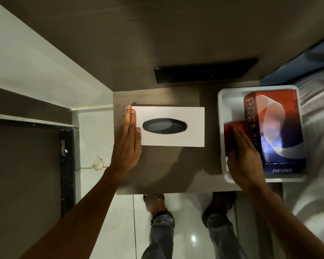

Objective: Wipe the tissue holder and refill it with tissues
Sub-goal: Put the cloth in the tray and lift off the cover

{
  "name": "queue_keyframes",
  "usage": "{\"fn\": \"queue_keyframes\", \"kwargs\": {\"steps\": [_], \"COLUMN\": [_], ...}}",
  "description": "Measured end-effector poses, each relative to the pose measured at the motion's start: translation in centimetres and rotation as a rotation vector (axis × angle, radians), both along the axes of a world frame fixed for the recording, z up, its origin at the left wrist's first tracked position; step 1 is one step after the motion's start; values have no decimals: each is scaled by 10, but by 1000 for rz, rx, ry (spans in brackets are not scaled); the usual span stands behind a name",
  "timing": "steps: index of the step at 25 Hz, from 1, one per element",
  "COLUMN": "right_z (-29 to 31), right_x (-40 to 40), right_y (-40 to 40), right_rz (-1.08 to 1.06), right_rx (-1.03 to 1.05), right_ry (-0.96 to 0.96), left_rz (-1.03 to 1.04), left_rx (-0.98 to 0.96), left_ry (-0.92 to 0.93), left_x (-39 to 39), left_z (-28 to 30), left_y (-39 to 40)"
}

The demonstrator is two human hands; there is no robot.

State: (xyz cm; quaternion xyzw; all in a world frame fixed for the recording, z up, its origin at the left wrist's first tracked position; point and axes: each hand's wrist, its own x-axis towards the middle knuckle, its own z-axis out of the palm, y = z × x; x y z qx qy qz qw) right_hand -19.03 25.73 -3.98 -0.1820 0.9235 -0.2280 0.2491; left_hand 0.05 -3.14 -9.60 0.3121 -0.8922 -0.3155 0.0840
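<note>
A white rectangular tissue holder (176, 113) with a dark oval slot lies flat on a small wooden table (157, 165). My left hand (128, 143) rests flat against the holder's left end, fingers straight and together, thumb on its top. At the right, a white tray (222, 113) holds a red and blue Premier tissue box (281, 128) and a red cloth (234, 129). My right hand (245, 157) reaches into the tray with its fingers lying on the red cloth; whether it grips the cloth I cannot tell.
A black panel (204, 71) is set in the wooden wall behind the table. A white bed (316, 165) borders the tray on the right. White wall and a dark frame stand at the left. My feet are on the tiled floor below the table edge.
</note>
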Motion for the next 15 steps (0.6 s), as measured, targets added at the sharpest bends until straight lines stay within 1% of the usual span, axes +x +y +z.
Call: {"fn": "queue_keyframes", "kwargs": {"steps": [1, 2, 3, 4, 5, 6, 7, 8, 11, 13, 15], "right_z": [10, 17, 22, 25, 25, 22, 16, 10, -5, -9, -11], "right_x": [1, 4, 6, 8, 9, 8, 6, 3, -4, -6, -7], "right_y": [-10, -24, -41, -60, -79, -94, -106, -113, -123, -127, -130], "right_rz": [-35, -57, -104, -192, -279, -358, -395, -418, -454, -466, -476], "right_rx": [-79, -170, -263, -332, -359, -352, -313, -278, -156, -69, -30], "right_ry": [48, 47, -37, -192, -350, -469, -511, -515, -434, -414, -400], "left_rz": [17, 68, 167, 307, 457, 574, 636, 651, 610, 589, 586], "left_rx": [24, 56, 107, 185, 291, 400, 472, 493, 502, 529, 537], "left_ry": [1, 6, 24, 55, 92, 112, 98, 55, -71, -115, -145], "left_x": [1, 2, 2, 1, -1, -6, -10, -14, -20, -24, -26], "left_z": [2, 4, 7, 11, 15, 19, 23, 25, 31, 33, 36], "left_y": [1, 3, 4, 5, 5, 5, 5, 3, -5, -11, -14]}}
